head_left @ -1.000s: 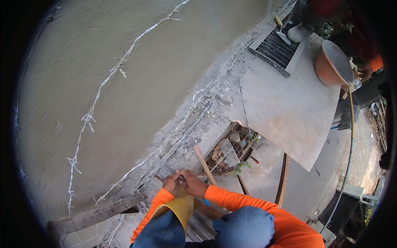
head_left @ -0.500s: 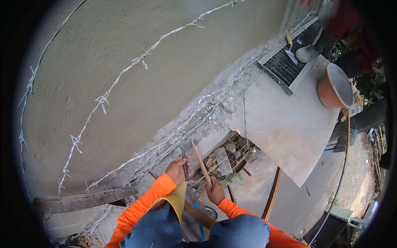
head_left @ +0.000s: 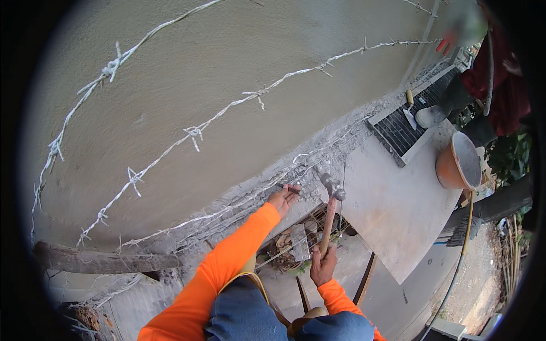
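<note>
My left hand (head_left: 282, 200) is closed around a short dark metal chisel (head_left: 292, 190), close to the rough, broken strip of mortar (head_left: 318, 165) at the foot of the wall. In my right hand (head_left: 323, 268) is a hammer (head_left: 328, 227), gripped low on its wooden handle. Its grey metal head is raised a little to the right of the chisel, apart from it. A strand of barbed wire (head_left: 199, 219) runs along the wall's foot beside my left forearm.
Barbed wire (head_left: 193, 132) crosses the grey plastered wall (head_left: 273, 51). Below my hands, a barred opening (head_left: 300, 241) holds rubble. At right are a pale board (head_left: 392, 210), a dark grate (head_left: 409, 122) with a trowel (head_left: 409, 116), an orange bucket (head_left: 452, 165) and another person (head_left: 506, 85).
Both hands have moved forward, the left also to the right, bringing chisel and hammer closer to the grate. The chisel has swung from upright to nearly level, and the view has shifted.
</note>
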`<action>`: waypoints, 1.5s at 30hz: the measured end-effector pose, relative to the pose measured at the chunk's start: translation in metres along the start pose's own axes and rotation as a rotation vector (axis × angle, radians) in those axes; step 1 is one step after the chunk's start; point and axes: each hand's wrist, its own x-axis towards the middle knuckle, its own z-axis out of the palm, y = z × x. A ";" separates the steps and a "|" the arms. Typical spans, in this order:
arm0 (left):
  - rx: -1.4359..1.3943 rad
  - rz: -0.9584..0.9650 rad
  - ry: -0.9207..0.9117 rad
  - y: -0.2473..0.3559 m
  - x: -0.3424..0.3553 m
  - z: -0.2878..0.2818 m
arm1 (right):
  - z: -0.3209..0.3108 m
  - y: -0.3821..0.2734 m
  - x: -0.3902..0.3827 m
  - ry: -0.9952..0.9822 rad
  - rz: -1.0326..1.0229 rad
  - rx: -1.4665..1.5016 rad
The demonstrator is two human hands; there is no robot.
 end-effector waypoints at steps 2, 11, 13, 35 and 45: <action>-0.132 0.039 0.014 -0.002 0.010 0.000 | 0.007 -0.009 0.004 -0.038 0.063 0.162; -0.491 0.151 0.223 0.004 0.034 0.040 | 0.028 -0.026 0.031 -0.117 0.076 -0.068; -0.563 0.175 0.207 0.008 0.036 0.045 | 0.030 -0.031 0.037 -0.055 0.176 0.254; -0.522 0.217 0.306 0.002 0.035 0.054 | 0.017 -0.031 0.055 0.000 0.249 0.323; -0.364 0.113 0.208 0.007 0.009 0.035 | 0.006 -0.027 0.037 -0.198 0.316 0.062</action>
